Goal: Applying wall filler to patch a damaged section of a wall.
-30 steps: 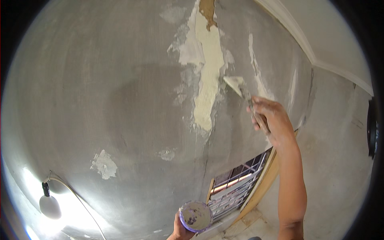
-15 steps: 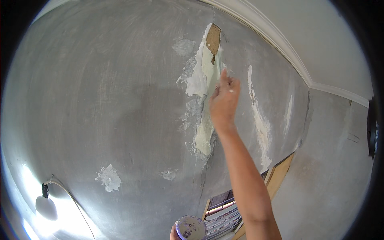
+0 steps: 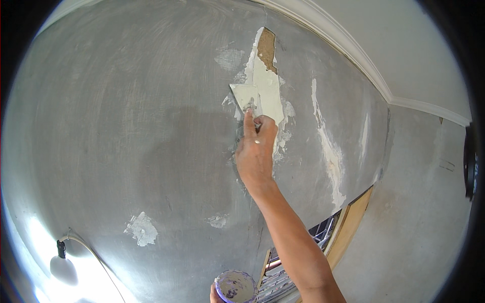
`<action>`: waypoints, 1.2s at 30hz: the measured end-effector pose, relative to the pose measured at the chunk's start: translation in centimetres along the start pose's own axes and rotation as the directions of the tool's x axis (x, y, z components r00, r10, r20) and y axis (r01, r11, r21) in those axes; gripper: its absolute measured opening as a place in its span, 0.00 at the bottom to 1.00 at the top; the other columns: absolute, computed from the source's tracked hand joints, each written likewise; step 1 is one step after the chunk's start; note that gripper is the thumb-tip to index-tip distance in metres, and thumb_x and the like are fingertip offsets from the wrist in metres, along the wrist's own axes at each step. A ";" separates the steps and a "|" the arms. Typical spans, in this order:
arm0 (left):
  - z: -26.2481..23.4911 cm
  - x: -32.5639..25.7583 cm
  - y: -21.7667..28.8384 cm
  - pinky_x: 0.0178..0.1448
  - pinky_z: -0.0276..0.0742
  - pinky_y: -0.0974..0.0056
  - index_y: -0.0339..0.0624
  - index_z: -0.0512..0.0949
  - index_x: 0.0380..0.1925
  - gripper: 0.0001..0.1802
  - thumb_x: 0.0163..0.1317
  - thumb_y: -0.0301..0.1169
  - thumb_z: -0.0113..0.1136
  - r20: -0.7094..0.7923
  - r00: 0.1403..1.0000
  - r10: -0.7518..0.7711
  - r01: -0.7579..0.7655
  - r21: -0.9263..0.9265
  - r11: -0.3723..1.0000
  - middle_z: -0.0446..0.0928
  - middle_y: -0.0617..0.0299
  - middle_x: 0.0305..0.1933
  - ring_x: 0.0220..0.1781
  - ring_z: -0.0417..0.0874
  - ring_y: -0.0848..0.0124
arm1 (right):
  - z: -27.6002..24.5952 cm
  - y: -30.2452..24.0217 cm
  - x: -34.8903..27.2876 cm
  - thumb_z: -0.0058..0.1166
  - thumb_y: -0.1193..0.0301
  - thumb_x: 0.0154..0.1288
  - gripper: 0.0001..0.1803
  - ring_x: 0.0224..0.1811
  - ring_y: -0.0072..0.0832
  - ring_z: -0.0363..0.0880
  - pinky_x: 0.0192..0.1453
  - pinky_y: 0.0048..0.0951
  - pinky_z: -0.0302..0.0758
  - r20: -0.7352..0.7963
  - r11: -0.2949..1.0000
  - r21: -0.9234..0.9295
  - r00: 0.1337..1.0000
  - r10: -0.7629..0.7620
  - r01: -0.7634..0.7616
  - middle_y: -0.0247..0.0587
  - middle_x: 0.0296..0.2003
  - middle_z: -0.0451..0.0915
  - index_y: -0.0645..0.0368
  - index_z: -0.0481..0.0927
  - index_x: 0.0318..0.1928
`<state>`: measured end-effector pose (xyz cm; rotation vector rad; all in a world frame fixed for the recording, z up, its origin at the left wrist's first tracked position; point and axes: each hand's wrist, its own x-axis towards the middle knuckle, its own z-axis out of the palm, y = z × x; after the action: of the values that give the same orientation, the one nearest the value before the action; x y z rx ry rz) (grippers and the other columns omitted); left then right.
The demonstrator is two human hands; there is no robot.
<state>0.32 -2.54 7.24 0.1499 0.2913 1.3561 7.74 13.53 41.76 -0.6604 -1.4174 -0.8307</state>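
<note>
Cream filler strip (image 3: 269,92) on grey wall (image 3: 126,126) mostly laid, I'd judge; brown gap (image 3: 265,48) at its top uncovered. Putty knife (image 3: 243,95) on strip's left side, right hand (image 3: 255,157) clamped on it, index finger extended toward the blade. Below, left hand (image 3: 214,294), partly out of view, fingers round purple-rimmed tub (image 3: 235,286).

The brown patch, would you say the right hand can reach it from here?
Probably yes: the right hand, holding the putty knife, is below the brown patch, and nothing visible stands between.

There is one scraper (image 3: 244,95), one tub (image 3: 236,286), one bulb (image 3: 64,270).
</note>
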 end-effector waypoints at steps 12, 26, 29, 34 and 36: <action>-1.5 -0.6 0.2 0.71 0.61 0.39 0.51 0.63 0.67 0.44 0.59 0.68 0.36 0.051 0.997 -0.060 0.040 0.326 0.944 0.64 0.53 0.69 0.71 0.64 0.51 | -3.3 6.0 5.8 0.46 0.85 0.60 0.25 0.49 0.44 0.67 0.53 0.38 0.71 0.079 0.978 -0.202 0.994 0.077 -0.059 0.54 0.44 0.68 0.68 0.73 0.60; -0.5 -0.4 -1.2 0.70 0.62 0.40 0.52 0.64 0.67 0.44 0.58 0.68 0.38 0.049 0.994 -0.096 0.075 0.326 0.942 0.65 0.54 0.69 0.71 0.65 0.52 | -7.4 4.9 4.1 0.48 0.86 0.58 0.25 0.51 0.45 0.71 0.54 0.37 0.73 0.104 0.994 -0.102 0.994 0.044 -0.033 0.55 0.44 0.69 0.67 0.76 0.58; -0.7 -0.3 -1.6 0.70 0.62 0.40 0.52 0.64 0.67 0.45 0.58 0.68 0.38 0.086 0.991 -0.100 0.066 0.334 0.940 0.65 0.54 0.69 0.71 0.64 0.51 | -6.7 5.5 6.6 0.46 0.86 0.59 0.25 0.51 0.45 0.70 0.54 0.37 0.74 0.129 0.993 -0.117 0.991 0.037 -0.022 0.55 0.44 0.69 0.68 0.74 0.59; -0.4 -0.9 -1.4 0.70 0.62 0.39 0.52 0.64 0.67 0.45 0.57 0.69 0.38 0.084 0.990 -0.113 0.081 0.310 0.947 0.64 0.54 0.69 0.71 0.64 0.51 | -6.9 4.4 4.5 0.43 0.84 0.63 0.24 0.50 0.44 0.71 0.53 0.37 0.74 0.243 0.986 -0.160 0.970 -0.012 0.053 0.55 0.44 0.70 0.67 0.74 0.60; -0.3 -1.3 -0.8 0.70 0.62 0.39 0.52 0.64 0.67 0.45 0.57 0.69 0.39 0.073 0.992 -0.105 0.077 0.313 0.947 0.64 0.53 0.69 0.71 0.64 0.51 | -8.0 3.3 3.4 0.42 0.84 0.63 0.23 0.51 0.44 0.70 0.53 0.37 0.74 0.350 0.989 -0.137 0.937 -0.004 0.056 0.54 0.44 0.70 0.67 0.74 0.60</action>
<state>0.73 -3.95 6.84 0.4533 0.4305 1.2016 14.88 8.55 44.89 -0.9349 -1.7000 -0.8764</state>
